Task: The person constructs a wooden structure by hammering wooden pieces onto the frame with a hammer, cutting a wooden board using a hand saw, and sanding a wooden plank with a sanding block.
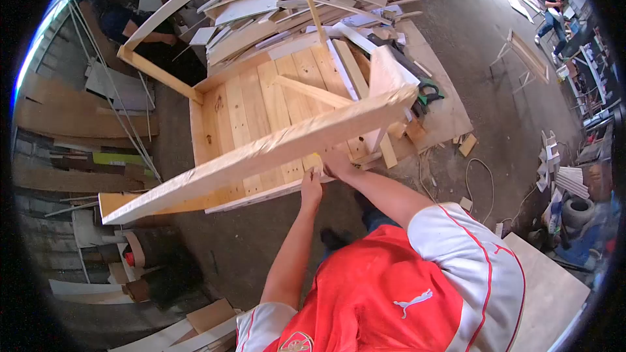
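Observation:
Before me stands a wooden frame with a planked panel (244, 107), and a long pale beam (261, 146) with a rough top edge crosses over it at a slant. My left hand (312, 188) is closed at the panel's near edge, just below the beam, with its fingertips pinched together. Close beside it on the right, my right hand (337, 163) is also closed, fingers bent down toward the same edge. Whatever sits between the fingers is too small and hidden to name. A diagonal wooden brace (313, 91) lies across the planks behind the beam.
A big pile of boards (274, 10) lies behind the frame. A green-and-black tool handle (428, 93) shows at right, with a cable (482, 163) on the floor. One person (554, 26) is far right near a sawhorse (525, 58); another person's arm (150, 36) reaches in upper left.

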{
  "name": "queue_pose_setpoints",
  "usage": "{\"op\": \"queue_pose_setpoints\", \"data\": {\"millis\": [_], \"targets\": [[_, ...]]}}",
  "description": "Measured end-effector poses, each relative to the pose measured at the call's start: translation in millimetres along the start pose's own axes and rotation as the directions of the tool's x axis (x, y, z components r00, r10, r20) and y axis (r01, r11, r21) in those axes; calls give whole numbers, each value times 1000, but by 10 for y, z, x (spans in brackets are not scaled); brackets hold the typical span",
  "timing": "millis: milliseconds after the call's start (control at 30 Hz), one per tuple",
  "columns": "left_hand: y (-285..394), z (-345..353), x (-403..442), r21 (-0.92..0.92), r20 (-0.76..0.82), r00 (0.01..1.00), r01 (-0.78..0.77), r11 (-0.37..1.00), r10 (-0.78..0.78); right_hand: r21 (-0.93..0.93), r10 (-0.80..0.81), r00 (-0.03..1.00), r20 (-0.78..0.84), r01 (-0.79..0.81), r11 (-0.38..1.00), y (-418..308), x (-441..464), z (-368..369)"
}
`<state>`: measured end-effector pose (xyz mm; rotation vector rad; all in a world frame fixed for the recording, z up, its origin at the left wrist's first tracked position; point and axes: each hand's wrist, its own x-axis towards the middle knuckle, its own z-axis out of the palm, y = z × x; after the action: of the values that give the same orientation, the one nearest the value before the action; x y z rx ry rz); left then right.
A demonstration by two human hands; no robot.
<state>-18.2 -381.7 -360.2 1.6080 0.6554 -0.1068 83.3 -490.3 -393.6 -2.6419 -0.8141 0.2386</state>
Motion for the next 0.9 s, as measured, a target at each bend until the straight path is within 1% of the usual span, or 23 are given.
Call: {"op": "queue_pose_setpoints", "data": {"millis": [33, 100, 133, 167, 200, 233, 267, 300, 333, 367, 400, 433, 467, 500, 533, 600, 667, 733, 767, 800, 833, 867, 900], "targets": [[34, 126, 95, -37, -34, 999, -28, 999, 26, 21, -43, 994, -98, 45, 999, 45, -98, -80], [163, 326, 204, -37, -10, 996, 83, 996, -83, 46, -120, 949, -291, 139, 989, 102, -383, -362], [222, 408, 249, -38, 0, 991, 137, 990, -137, 90, -203, 892, -404, 259, 962, 196, -534, -425], [6, 449, 446, 131, 43, 996, 78, 988, -84, 115, -273, 813, -515, 380, 918, 323, -705, -503], [-434, 440, 773, 292, 92, 995, 9, 956, -37, 108, -273, 772, -574, 402, 909, 381, -933, -770], [-422, 452, 776, 472, 155, 983, -162, 866, 100, 100, -274, 727, -629, 425, 900, 471, -1139, -990], [-394, 466, 770, 640, 215, 947, -320, 698, 237, 223, -120, 770, -627, 325, 919, 657, -1277, -935], [-363, 479, 763, 758, 270, 891, -431, 489, 366, 344, 37, 797, -603, 218, 913, 851, -1361, -842], [-523, 493, 765, 850, 302, 788, -477, 222, 536, 453, 285, 781, -556, -3, 891, 1049, -1366, -709], [-293, 586, 661, 853, 221, 888, -377, 361, 404, 547, 515, 709, -481, -216, 809, 1237, -1341, -533], [-35, 682, 542, 847, 129, 959, -239, 474, 253, 459, 561, 658, -502, -347, 818, 1427, -1279, -334], [227, 779, 422, 834, 35, 994, -84, 546, 99, 366, 598, 602, -529, -474, 801, 1609, -1192, -144], [281, 835, 449, 863, 26, 1000, -15, 505, -14, 270, 624, 543, -563, -592, 759, 1715, -1125, -65], [333, 874, 464, 889, 9, 992, 49, 456, -126, 295, 658, 579, -481, -600, 744, 1743, -1076, -97], [479, 918, 396, 900, 32, 992, 25, 435, -123, 316, 685, 613, -393, -610, 727, 1767, -1035, -116], [705, 977, 241, 920, 76, 990, -23, 392, -120, 347, 722, 640, -262, -635, 690, 1781, -971, -110], [578, 986, 282, 925, 81, 993, -45, 377, -80, 366, 751, 634, -184, -665, 651, 1890, -903, 43], [413, 974, 325, 886, 53, 999, -45, 462, -3, 469, 727, 683, 72, -667, 580, 1975, -913, -187], [323, 969, 331, 853, 36, 998, -61, 519, 58, 511, 688, 699, 197, -672, 536, 1992, -914, -309], [214, 964, 339, 802, 12, 984, -115, 586, 176, 629, 707, 689, 161, -623, 465, 2023, -899, -280], [159, 964, 323, 747, -18, 947, -201, 634, 321, 733, 726, 676, 131, -558, 388, 2066, -882, -167], [106, 945, 311, 705, -35, 938, -221, 674, 344, 823, 744, 659, 107, -479, 306, 2113, -873, -64], [143, 921, 277, 669, -57, 936, -223, 710, 348, 774, 765, 641, 61, -514, 369, 2116, -879, -97]]}}
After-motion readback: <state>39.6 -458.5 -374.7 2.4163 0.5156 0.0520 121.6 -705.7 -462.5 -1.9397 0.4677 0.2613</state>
